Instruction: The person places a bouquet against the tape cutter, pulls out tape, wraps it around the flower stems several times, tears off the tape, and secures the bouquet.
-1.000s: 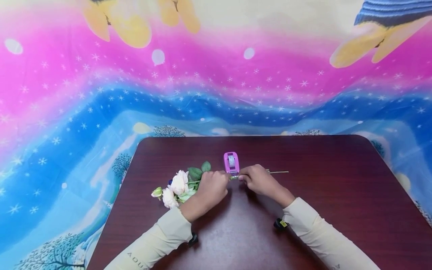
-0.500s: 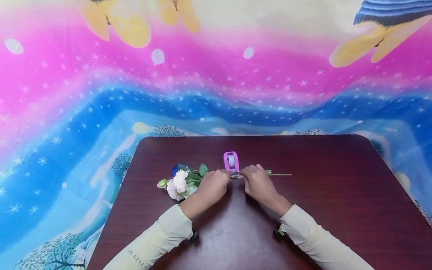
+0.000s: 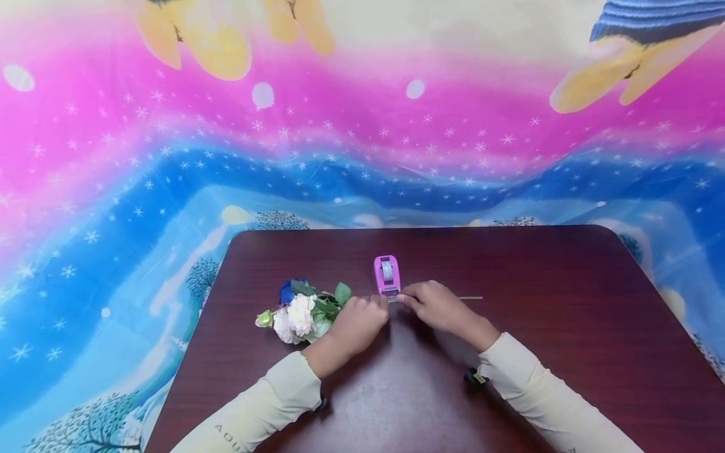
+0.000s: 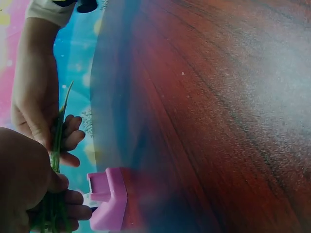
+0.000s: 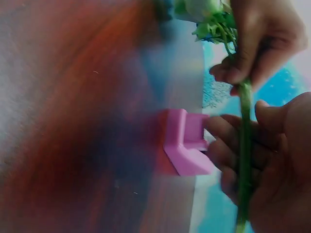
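Note:
A bunch of flowers lies across the table's middle: pale pink-white blooms [image 3: 301, 314], a blue flower [image 3: 287, 291], a green bud [image 3: 264, 319] and leaves. My left hand [image 3: 359, 322] grips the green stems just below the leaves. Beyond it my right hand [image 3: 440, 307] holds the same stems [image 5: 244, 160], fingers curled behind them and thumb on the other side. Between the hands a short stretch of stem looks pale and shiny. One thin stem end [image 3: 471, 297] sticks out past the right hand. Directly behind that gap stands a pink tape dispenser [image 3: 387, 275] with a clear roll.
The dark reddish-brown table [image 3: 544, 270] has rounded far corners. Behind it hangs a pink and blue snowflake-patterned cloth [image 3: 362, 145]. Dark devices [image 3: 476, 377] sit under the cream sleeves [image 3: 532, 377].
The bunch has turned, bringing the blue flower into fuller view behind the white blooms. My right hand closed in on the left, then drew back slightly. The tape dispenser stays put.

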A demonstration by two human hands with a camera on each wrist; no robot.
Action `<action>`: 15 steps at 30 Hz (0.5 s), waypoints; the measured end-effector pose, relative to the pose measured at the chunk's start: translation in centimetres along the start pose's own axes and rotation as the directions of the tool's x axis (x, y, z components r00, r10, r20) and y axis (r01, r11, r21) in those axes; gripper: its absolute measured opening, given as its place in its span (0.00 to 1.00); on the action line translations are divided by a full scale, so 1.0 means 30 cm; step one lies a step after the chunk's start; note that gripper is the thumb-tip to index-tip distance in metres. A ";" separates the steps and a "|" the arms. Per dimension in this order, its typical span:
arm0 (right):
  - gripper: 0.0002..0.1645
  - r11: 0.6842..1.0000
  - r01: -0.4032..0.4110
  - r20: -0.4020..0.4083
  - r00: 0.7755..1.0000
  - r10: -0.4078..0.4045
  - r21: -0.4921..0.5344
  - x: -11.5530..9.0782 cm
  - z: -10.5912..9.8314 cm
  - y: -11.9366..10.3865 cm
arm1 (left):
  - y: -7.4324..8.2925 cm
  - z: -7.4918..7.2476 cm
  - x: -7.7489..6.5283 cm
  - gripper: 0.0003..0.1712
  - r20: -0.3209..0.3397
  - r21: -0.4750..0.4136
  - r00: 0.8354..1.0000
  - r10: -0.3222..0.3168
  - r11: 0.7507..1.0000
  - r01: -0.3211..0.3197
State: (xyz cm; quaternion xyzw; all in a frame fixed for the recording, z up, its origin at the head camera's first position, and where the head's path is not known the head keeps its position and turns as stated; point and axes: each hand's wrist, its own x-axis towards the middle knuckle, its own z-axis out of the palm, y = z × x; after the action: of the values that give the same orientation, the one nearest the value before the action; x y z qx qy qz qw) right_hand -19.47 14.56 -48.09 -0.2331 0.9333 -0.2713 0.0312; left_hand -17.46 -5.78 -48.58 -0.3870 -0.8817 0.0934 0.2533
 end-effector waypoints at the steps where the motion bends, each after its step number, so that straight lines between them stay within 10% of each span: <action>1: 0.14 0.999 -0.025 0.049 0.999 0.023 0.041 0.004 -0.010 0.002 | 0.002 0.003 -0.002 0.07 -0.014 0.016 1.000 0.000 1.000 0.001; 9: 0.20 0.946 -0.216 0.338 0.933 0.127 0.242 0.036 -0.066 0.026 | 0.012 0.025 -0.002 0.04 -0.062 0.108 0.998 0.016 0.994 -0.009; 15: 0.21 0.940 -0.249 0.310 0.935 0.171 0.231 0.049 -0.063 0.032 | 0.011 0.027 -0.005 0.05 -0.098 0.116 0.995 0.008 0.993 0.003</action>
State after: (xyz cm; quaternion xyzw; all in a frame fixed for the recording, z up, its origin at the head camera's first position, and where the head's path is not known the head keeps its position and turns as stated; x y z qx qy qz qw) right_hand -21.53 15.54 -46.88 -0.1614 0.8935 -0.3531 0.2257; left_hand -17.58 -5.64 -49.44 -0.3768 -0.8608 0.1254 0.3184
